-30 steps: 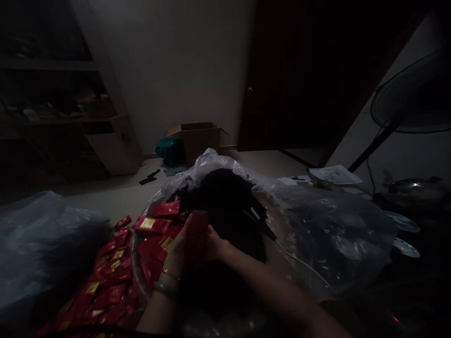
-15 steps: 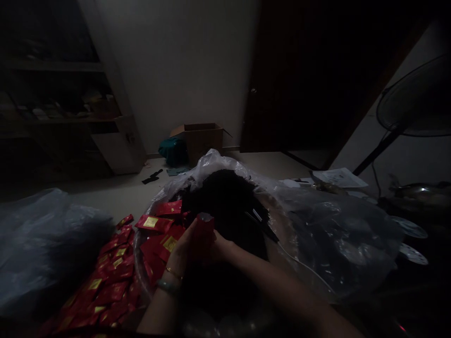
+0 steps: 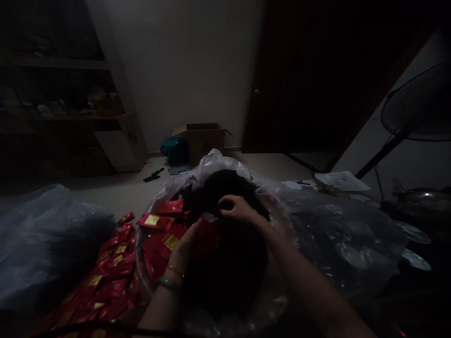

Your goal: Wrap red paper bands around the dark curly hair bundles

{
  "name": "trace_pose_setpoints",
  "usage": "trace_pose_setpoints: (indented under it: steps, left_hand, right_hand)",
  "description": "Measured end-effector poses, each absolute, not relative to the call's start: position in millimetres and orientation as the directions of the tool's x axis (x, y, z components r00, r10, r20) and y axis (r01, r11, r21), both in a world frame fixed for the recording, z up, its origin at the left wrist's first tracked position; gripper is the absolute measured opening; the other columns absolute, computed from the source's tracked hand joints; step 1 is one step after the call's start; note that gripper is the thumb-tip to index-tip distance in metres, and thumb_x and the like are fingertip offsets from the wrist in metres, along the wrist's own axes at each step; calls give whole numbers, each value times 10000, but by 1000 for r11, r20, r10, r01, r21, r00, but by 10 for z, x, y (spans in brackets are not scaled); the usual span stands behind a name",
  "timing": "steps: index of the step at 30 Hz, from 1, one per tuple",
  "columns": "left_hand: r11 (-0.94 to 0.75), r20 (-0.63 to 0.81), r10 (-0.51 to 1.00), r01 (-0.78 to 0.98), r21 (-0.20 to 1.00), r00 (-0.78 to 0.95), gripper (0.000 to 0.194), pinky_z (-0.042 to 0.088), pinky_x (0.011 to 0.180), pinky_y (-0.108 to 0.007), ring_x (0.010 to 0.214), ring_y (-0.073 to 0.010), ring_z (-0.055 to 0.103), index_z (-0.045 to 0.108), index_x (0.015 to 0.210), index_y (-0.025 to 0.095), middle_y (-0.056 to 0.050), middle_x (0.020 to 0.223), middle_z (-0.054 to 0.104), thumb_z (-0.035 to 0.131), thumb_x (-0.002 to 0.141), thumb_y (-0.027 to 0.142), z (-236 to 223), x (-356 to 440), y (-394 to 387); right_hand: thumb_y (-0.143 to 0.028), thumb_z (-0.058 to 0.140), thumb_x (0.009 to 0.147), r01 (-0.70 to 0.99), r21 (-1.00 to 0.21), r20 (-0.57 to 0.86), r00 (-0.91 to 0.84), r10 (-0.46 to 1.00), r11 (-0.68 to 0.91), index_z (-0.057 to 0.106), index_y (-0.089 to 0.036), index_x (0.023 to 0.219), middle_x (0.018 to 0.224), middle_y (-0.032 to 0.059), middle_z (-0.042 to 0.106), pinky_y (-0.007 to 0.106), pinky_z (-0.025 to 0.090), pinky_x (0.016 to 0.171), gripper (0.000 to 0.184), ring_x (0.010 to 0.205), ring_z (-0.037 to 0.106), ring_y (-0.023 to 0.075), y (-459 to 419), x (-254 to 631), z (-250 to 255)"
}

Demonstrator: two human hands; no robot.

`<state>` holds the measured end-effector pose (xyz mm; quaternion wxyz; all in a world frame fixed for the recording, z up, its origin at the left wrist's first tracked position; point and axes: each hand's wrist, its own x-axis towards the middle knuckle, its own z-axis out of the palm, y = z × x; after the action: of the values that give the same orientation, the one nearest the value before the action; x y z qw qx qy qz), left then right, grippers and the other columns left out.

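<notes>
My left hand is closed round a small red packet, which is held upright with its pale open top facing up. Just right of that opening, my right hand is raised with thumb and fingers curled together; whatever they hold, if anything, is too dark to make out. Beneath both hands lies a heap of dark loose material in a wide container lined with clear plastic. Several red packets with gold labels rest on the heap's left side.
More red packets are piled outside the container at left, beside a large clear plastic bag. A cardboard box stands by the wall. Papers, plastic sheeting and a standing fan are at right.
My right hand has left the packet's side and moved up and right, its fingers now curled above the heap. The left hand still holds the packet. My right forearm now covers the corded tool.
</notes>
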<state>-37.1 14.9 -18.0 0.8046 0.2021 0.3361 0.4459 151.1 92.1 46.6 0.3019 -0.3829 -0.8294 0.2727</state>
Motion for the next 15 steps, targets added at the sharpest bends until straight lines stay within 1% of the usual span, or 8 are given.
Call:
trace_pose_setpoints:
  steps: [2, 4, 7, 10, 12, 15]
  left_hand:
    - [548, -397, 836, -569, 613, 379, 390, 511, 650, -347, 708, -208, 641, 613, 1035, 130, -91, 834, 673, 445, 873, 443, -100, -341, 132]
    - [572, -431, 820, -564, 596, 377, 399, 504, 666, -321, 703, -185, 638, 595, 1070, 135, -73, 831, 673, 433, 880, 446, -20, -308, 120]
    - [588, -458, 807, -571, 573, 372, 412, 491, 698, -303, 704, -165, 630, 568, 1126, 137, -64, 836, 669, 403, 896, 436, 58, -270, 114]
    - [570, -448, 820, -578, 584, 356, 406, 481, 676, -306, 694, -169, 624, 548, 1154, 132, -68, 846, 662, 400, 903, 414, 68, -258, 119]
    - [560, -444, 827, -576, 596, 345, 408, 475, 645, -301, 693, -174, 623, 544, 1154, 131, -68, 844, 661, 398, 905, 419, 49, -260, 127]
    - [539, -437, 840, -583, 608, 322, 407, 475, 654, -303, 722, -178, 625, 541, 1152, 138, -67, 854, 664, 363, 919, 419, 15, -263, 140]
  right_hand:
    - [-221, 627, 710, 396, -717, 301, -567, 767, 574, 660, -144, 913, 913, 29, 675, 278, 447, 838, 220, 892, 616, 170, 943, 1578, 676]
    - [-238, 635, 707, 373, -711, 260, -649, 715, 597, 665, -154, 930, 919, 17, 676, 276, 450, 829, 240, 891, 616, 170, 930, 1584, 868]
    - [-217, 653, 693, 383, -662, 167, -762, 626, 644, 676, -175, 952, 932, 5, 678, 255, 460, 791, 264, 880, 621, 170, 880, 1499, 1063]
    - [-184, 659, 691, 391, -609, 110, -820, 562, 690, 685, -182, 965, 977, 15, 677, 255, 456, 815, 275, 924, 619, 180, 838, 1384, 1134]
    - [-165, 656, 698, 367, -600, 118, -838, 533, 711, 664, -185, 1041, 1067, 32, 657, 265, 441, 867, 343, 1003, 597, 189, 819, 1334, 1136]
    - [-141, 652, 702, 337, -618, 153, -835, 528, 711, 552, -196, 1227, 1133, 47, 627, 289, 430, 904, 537, 1051, 576, 190, 789, 1320, 1118]
